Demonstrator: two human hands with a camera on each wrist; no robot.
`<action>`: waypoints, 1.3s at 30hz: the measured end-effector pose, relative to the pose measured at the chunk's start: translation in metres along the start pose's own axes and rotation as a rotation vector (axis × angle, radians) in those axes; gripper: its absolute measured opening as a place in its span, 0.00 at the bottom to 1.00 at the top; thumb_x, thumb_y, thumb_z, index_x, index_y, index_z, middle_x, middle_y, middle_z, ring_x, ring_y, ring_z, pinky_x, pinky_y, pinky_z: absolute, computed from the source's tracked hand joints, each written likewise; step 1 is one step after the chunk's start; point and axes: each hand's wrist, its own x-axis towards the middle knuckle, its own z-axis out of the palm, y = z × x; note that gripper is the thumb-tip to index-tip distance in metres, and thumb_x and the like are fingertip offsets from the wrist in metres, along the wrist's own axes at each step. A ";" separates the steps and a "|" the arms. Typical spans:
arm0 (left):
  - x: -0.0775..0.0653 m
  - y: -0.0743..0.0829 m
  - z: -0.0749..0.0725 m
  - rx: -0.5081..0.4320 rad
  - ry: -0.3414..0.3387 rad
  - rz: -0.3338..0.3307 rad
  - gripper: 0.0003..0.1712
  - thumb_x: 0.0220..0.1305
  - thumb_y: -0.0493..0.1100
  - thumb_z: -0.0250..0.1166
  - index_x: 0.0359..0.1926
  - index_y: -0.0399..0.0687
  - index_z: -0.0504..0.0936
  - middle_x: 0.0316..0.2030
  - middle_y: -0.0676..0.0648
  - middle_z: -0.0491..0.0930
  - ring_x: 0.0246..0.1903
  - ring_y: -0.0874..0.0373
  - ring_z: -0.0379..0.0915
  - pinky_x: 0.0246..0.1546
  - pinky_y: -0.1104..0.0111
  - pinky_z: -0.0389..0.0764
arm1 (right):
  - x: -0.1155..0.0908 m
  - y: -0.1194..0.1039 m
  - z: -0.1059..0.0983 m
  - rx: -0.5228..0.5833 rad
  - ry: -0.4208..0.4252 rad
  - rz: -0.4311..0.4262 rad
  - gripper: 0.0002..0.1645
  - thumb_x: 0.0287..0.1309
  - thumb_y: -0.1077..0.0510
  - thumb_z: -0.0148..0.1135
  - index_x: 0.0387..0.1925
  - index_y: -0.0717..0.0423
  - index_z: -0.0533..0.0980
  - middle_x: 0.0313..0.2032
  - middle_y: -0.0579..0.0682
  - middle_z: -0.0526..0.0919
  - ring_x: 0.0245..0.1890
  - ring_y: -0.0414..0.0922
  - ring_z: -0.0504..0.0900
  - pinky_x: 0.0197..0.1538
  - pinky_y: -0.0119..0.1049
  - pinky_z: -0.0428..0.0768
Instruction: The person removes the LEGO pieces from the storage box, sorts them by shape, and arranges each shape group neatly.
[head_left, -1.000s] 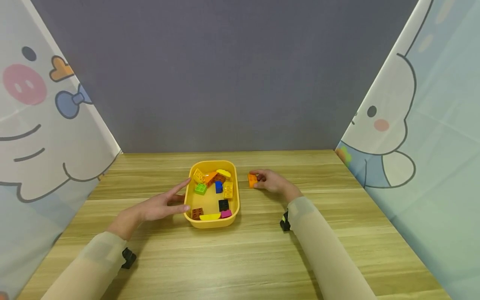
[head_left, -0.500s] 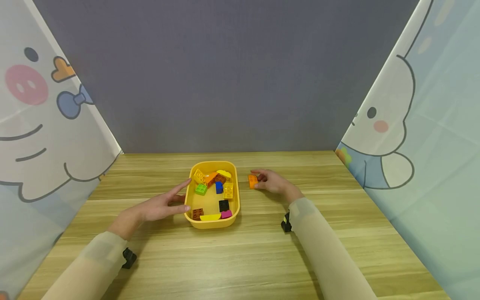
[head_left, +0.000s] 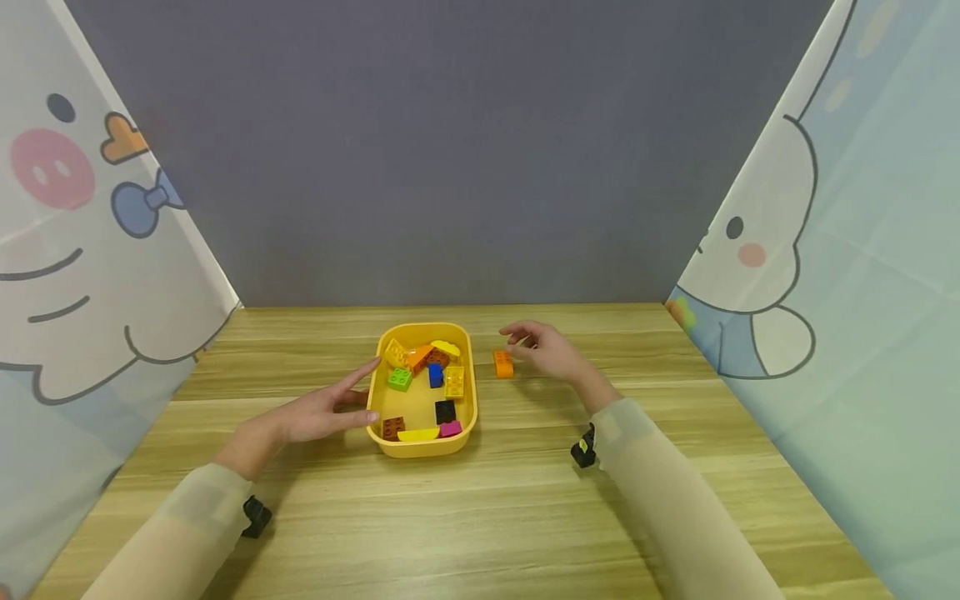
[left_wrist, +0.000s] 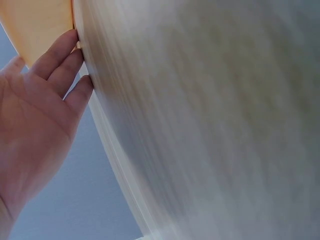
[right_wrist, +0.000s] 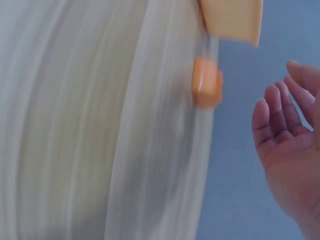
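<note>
Orange block [head_left: 503,364] lies on the counter [head_left: 450,525] beside the tub [head_left: 423,450]; the right hand [head_left: 551,350] hovers near it, fingers loosely bent, holding nothing. The left hand [head_left: 315,414], fingers spread, touches the tub; light pressure should steady it best.

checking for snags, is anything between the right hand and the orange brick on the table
Nothing visible stands between the right hand and the orange brick; the right wrist view shows a gap.
</note>
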 end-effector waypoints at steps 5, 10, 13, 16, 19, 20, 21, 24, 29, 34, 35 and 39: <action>-0.001 0.000 0.000 -0.006 -0.006 0.007 0.51 0.68 0.68 0.61 0.79 0.83 0.35 0.73 0.37 0.65 0.72 0.38 0.63 0.66 0.37 0.69 | 0.002 -0.022 0.021 -0.005 -0.023 -0.044 0.19 0.71 0.54 0.62 0.60 0.49 0.79 0.48 0.49 0.82 0.43 0.47 0.80 0.42 0.38 0.81; 0.000 -0.001 0.001 -0.004 -0.010 0.013 0.51 0.68 0.68 0.61 0.79 0.84 0.35 0.73 0.37 0.65 0.72 0.38 0.63 0.66 0.37 0.69 | 0.009 -0.042 0.045 -0.027 -0.058 -0.124 0.20 0.72 0.54 0.61 0.61 0.55 0.78 0.51 0.53 0.81 0.44 0.45 0.79 0.45 0.38 0.81; 0.001 -0.002 0.000 -0.007 -0.008 0.015 0.51 0.68 0.69 0.61 0.79 0.86 0.36 0.74 0.38 0.64 0.72 0.37 0.63 0.66 0.37 0.69 | 0.015 -0.055 0.058 -0.058 -0.074 -0.152 0.19 0.72 0.51 0.61 0.60 0.51 0.79 0.54 0.54 0.80 0.46 0.45 0.78 0.48 0.38 0.81; 0.001 -0.002 0.000 -0.010 -0.009 0.023 0.52 0.67 0.68 0.62 0.79 0.86 0.36 0.75 0.38 0.63 0.72 0.37 0.62 0.66 0.36 0.68 | 0.021 -0.065 0.070 -0.086 -0.076 -0.159 0.20 0.72 0.49 0.61 0.60 0.49 0.79 0.55 0.54 0.80 0.47 0.43 0.77 0.50 0.38 0.80; 0.001 -0.002 -0.001 -0.012 -0.008 0.028 0.52 0.67 0.68 0.62 0.79 0.85 0.36 0.74 0.38 0.64 0.72 0.37 0.62 0.66 0.37 0.69 | 0.027 -0.072 0.079 -0.083 -0.078 -0.163 0.21 0.72 0.49 0.61 0.60 0.52 0.78 0.55 0.54 0.80 0.47 0.44 0.78 0.50 0.39 0.81; 0.001 -0.001 -0.001 -0.008 -0.008 0.029 0.52 0.68 0.68 0.62 0.79 0.84 0.36 0.74 0.38 0.64 0.72 0.38 0.63 0.66 0.38 0.69 | 0.029 -0.073 0.082 -0.081 -0.080 -0.160 0.21 0.72 0.49 0.61 0.61 0.52 0.78 0.56 0.54 0.80 0.48 0.44 0.78 0.50 0.39 0.81; 0.001 -0.001 -0.001 -0.007 -0.007 0.029 0.52 0.68 0.68 0.62 0.79 0.84 0.36 0.74 0.38 0.65 0.72 0.38 0.63 0.66 0.38 0.69 | 0.032 -0.074 0.085 -0.083 -0.081 -0.158 0.21 0.72 0.49 0.61 0.61 0.53 0.78 0.56 0.53 0.80 0.48 0.44 0.78 0.51 0.39 0.81; 0.000 0.000 -0.001 -0.003 -0.005 0.034 0.52 0.68 0.68 0.61 0.80 0.81 0.36 0.73 0.38 0.66 0.71 0.39 0.64 0.65 0.38 0.70 | 0.037 -0.076 0.091 -0.091 -0.081 -0.135 0.21 0.72 0.49 0.61 0.61 0.52 0.78 0.57 0.50 0.80 0.50 0.43 0.79 0.53 0.37 0.81; -0.001 0.001 -0.002 -0.008 -0.011 0.047 0.53 0.68 0.67 0.62 0.81 0.78 0.36 0.73 0.37 0.66 0.71 0.37 0.64 0.65 0.38 0.71 | 0.047 -0.076 0.098 -0.127 -0.083 -0.105 0.21 0.72 0.49 0.60 0.61 0.51 0.78 0.58 0.49 0.79 0.50 0.43 0.79 0.52 0.35 0.81; -0.001 0.000 -0.003 0.003 -0.010 0.043 0.53 0.68 0.68 0.62 0.80 0.80 0.35 0.74 0.37 0.64 0.72 0.35 0.62 0.66 0.34 0.66 | 0.053 -0.070 0.104 -0.214 -0.082 -0.089 0.20 0.72 0.50 0.61 0.61 0.47 0.78 0.55 0.49 0.78 0.45 0.41 0.78 0.48 0.35 0.80; -0.001 0.000 -0.003 0.003 -0.012 0.039 0.53 0.68 0.68 0.62 0.80 0.81 0.35 0.74 0.37 0.63 0.72 0.36 0.61 0.66 0.34 0.66 | 0.054 -0.068 0.105 -0.247 -0.082 -0.088 0.20 0.72 0.50 0.61 0.62 0.46 0.78 0.55 0.49 0.78 0.45 0.41 0.78 0.49 0.35 0.81; -0.001 0.000 -0.004 -0.008 -0.019 0.044 0.53 0.69 0.67 0.61 0.80 0.79 0.35 0.74 0.36 0.63 0.72 0.36 0.62 0.65 0.37 0.70 | 0.055 -0.065 0.111 -0.430 -0.096 -0.090 0.24 0.71 0.45 0.61 0.66 0.39 0.75 0.61 0.46 0.76 0.54 0.43 0.78 0.59 0.41 0.80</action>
